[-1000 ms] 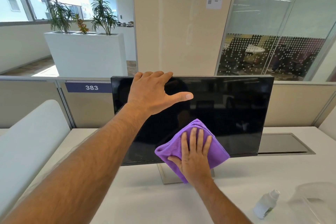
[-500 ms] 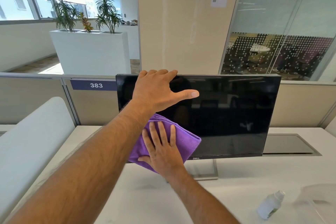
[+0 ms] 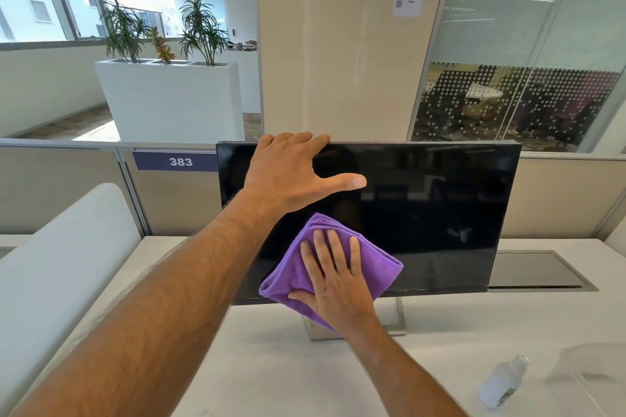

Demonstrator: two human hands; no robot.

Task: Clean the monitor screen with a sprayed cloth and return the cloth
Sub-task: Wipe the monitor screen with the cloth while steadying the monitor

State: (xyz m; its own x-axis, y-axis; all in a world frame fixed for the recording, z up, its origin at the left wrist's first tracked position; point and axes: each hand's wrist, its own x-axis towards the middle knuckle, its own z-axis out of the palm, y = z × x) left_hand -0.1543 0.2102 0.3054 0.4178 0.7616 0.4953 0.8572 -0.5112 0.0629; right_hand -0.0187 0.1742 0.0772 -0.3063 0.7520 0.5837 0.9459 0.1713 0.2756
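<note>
While left hand (image 3: 288,176) grips monitor (image 3: 423,206), right hand (image 3: 335,281) flattens cloth (image 3: 376,267).

monitor stand (image 3: 394,318) partly behind cloth (image 3: 376,264), clear container (image 3: 596,369) blurred

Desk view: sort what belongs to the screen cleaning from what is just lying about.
Part of the job:
- monitor, steadied at its top edge by the left hand
- purple cloth, pressed flat on the screen by the right hand
- spray bottle, lying on the desk

Just there:
- clear plastic container at the desk's right
- desk number sign 383
- planter beyond the partition
</note>
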